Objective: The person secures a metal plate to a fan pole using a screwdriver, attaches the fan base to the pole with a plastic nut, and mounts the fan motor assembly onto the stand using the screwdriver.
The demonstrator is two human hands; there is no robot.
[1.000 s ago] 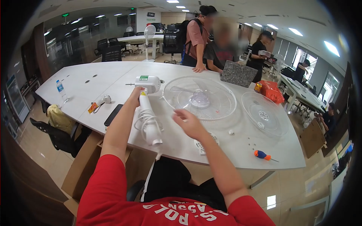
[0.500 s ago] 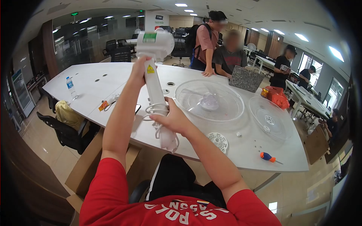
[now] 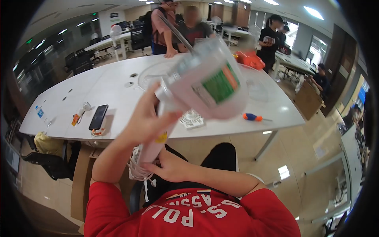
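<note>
A white electric fan body (image 3: 215, 87) with a green label is held up close to the camera, tilted, its metal shaft pointing up and away. My left hand (image 3: 146, 118) wraps round the neck just under the motor housing. Lower down, my right hand (image 3: 169, 166) grips the neck by the coiled white cord (image 3: 136, 168). Behind the fan body, a slotted white disc (image 3: 192, 119) lies on the table, partly covered. The wire fan guard (image 3: 147, 73) is mostly hidden behind the motor housing. An orange and blue screwdriver (image 3: 252, 117) rests near the table's front edge.
On the white table (image 3: 98, 85) are a black phone (image 3: 98, 117), a water bottle (image 3: 40, 113) and a red plastic bag (image 3: 251, 60). An open cardboard box (image 3: 83, 173) stands below at left, near a black chair (image 3: 49, 162). Several people are beyond the table.
The fan body has come nearer, dropped lower and tilted, its housing swinging right and its shaft now showing. Both hands moved down with it. The camera view has turned right and down.
</note>
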